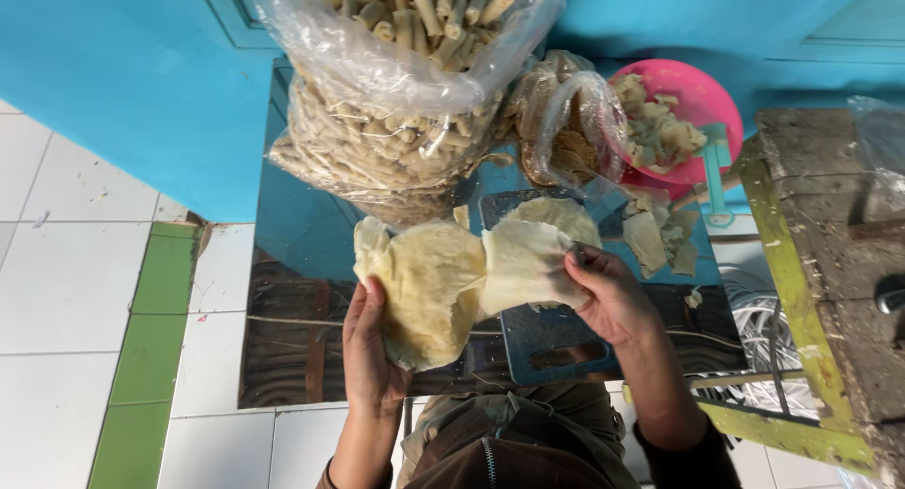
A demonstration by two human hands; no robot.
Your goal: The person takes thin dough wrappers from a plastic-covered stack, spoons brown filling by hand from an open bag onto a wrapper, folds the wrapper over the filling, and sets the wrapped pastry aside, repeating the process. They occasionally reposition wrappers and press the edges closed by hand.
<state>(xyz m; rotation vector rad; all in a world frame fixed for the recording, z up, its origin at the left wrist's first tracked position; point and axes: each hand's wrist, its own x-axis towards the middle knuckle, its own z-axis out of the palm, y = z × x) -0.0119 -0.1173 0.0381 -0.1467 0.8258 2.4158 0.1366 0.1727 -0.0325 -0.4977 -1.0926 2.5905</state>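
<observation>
Sheets (471, 277) of pale dough skin are gripped by both hands, left hand (370, 343) and right hand (608, 296), above the blue board (556, 343); many rolls are already bagged (396, 103), scraps remain beside.

Even daylight, soft shadows, sharp focus throughout.
Bright diffuse light; sheen on the clear plastic bag (396, 56) at the bench's far edge; dark reflections across the glossy bench (292, 348) top; white floor tiles (66, 291) near overexposure; slight wide-angle bowing at frame edges.
</observation>
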